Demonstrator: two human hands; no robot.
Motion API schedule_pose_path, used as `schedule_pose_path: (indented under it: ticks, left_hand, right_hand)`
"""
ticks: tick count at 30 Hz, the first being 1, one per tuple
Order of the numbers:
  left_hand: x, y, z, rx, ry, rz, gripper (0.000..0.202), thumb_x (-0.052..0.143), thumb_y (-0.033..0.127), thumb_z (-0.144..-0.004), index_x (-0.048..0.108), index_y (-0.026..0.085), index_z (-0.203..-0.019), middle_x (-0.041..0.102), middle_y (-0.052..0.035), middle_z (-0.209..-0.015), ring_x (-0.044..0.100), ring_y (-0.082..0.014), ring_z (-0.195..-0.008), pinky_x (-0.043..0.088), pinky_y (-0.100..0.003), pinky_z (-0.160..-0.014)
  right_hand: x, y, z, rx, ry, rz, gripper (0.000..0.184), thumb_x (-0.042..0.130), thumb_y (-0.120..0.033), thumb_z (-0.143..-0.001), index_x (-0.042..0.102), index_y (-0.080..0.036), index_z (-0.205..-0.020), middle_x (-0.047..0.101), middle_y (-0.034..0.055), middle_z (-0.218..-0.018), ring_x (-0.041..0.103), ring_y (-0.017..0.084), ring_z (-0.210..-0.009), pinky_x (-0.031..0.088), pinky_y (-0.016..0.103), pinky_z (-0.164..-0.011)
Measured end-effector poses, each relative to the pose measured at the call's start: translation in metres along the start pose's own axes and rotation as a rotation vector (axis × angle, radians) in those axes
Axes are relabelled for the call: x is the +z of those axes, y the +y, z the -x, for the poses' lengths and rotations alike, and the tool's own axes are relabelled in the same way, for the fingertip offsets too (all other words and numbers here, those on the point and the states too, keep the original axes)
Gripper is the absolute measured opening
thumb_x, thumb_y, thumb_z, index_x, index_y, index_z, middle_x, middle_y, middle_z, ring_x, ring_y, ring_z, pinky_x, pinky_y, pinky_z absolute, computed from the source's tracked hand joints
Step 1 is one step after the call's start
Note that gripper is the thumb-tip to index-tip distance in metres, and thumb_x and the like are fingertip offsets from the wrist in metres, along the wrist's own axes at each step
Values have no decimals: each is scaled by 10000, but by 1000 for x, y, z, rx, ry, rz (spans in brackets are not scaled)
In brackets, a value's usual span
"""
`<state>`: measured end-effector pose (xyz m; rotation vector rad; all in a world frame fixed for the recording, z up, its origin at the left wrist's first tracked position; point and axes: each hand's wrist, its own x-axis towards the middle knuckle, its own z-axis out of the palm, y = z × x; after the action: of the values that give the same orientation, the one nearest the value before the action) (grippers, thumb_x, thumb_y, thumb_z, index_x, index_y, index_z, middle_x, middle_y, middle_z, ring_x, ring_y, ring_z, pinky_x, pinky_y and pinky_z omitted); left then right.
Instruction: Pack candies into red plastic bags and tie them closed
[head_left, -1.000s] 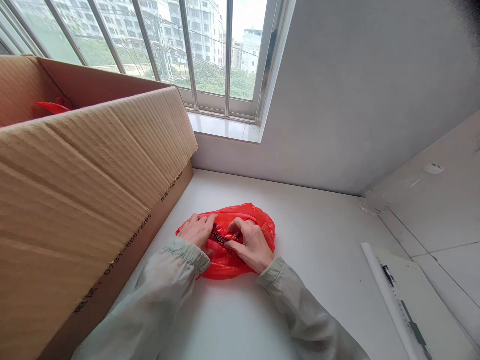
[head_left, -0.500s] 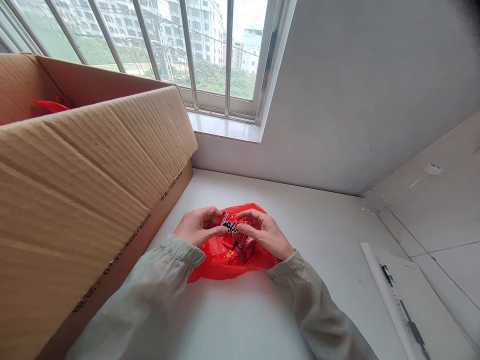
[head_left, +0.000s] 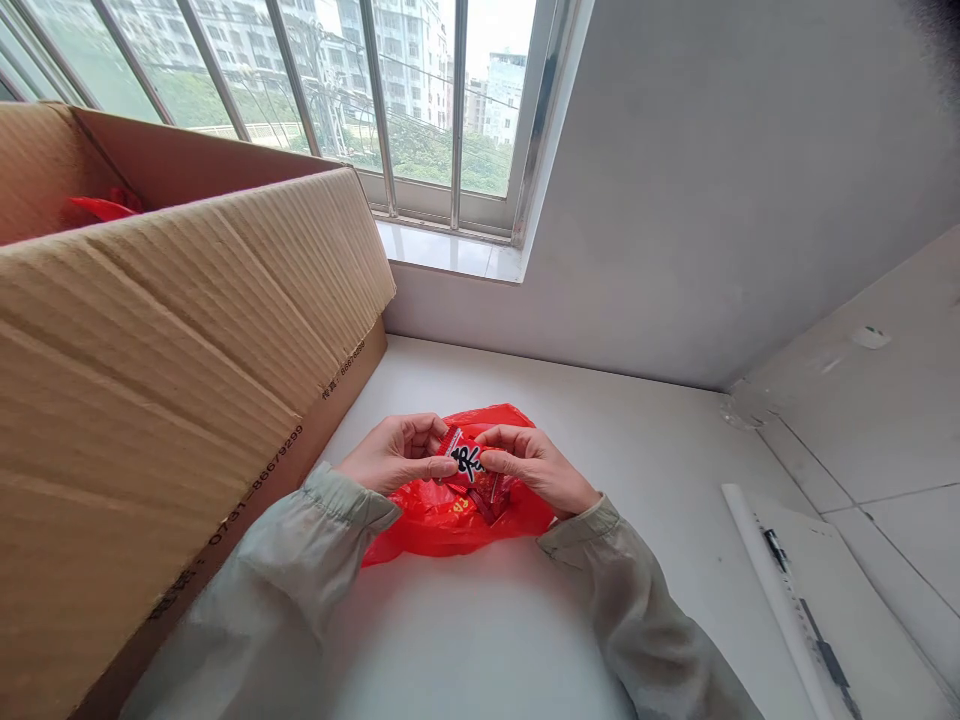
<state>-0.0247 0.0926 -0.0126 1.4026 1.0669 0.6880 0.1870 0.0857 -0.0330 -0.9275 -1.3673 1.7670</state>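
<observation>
A red plastic bag (head_left: pixel 450 520) lies open on the white tabletop (head_left: pixel 637 480) in front of me, with a few small red packets inside. My left hand (head_left: pixel 394 455) and my right hand (head_left: pixel 536 465) are raised just above the bag. Both pinch one small red packet (head_left: pixel 466 458) with black and white lettering between thumbs and fingers, one hand at each end.
A large open cardboard box (head_left: pixel 172 330) stands at my left, touching the table, with something red (head_left: pixel 101 208) inside. A barred window (head_left: pixel 420 110) and its sill are ahead. A white board with a clip (head_left: pixel 817 610) lies at the right near tiled wall.
My hands left the bag's surface, lifted a small red packet out of it and now hold it between them. The bag has opened up and shifted slightly.
</observation>
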Motion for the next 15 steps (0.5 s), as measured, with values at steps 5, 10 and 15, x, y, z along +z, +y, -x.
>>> schedule_pose_path:
  ticks: [5, 10, 15]
  left_hand:
    - [-2, -5, 1, -54, 33, -302, 365, 689, 497, -694, 598, 184, -857, 669, 14, -638, 626, -170, -642, 468, -290, -647]
    - [5, -21, 0, -190, -134, -896, 65, 632, 251, -707, 661, 203, -740, 702, 7, -674, 643, -161, -647, 428, -246, -600]
    - [24, -35, -6, -348, -121, -1177, 189, 671, 180, -630, 738, 224, -802, 725, -53, -773, 689, -245, -770, 442, -288, -621]
  right_hand:
    - [-2, 6, -4, -81, 216, 312, 258, 719, -416, -764, 702, -188, -883, 687, -6, -767, 602, 125, -689, 468, 263, -691]
    - [0, 11, -4, -59, 410, 630, 172, 680, -374, -781, 688, -204, -802, 644, -20, -641, 566, 140, -610, 437, 265, -607]
    - [9, 14, -6, -22, 322, 444, 155, 613, -270, -811, 639, -215, -954, 657, -20, -690, 641, 147, -611, 514, 265, -595]
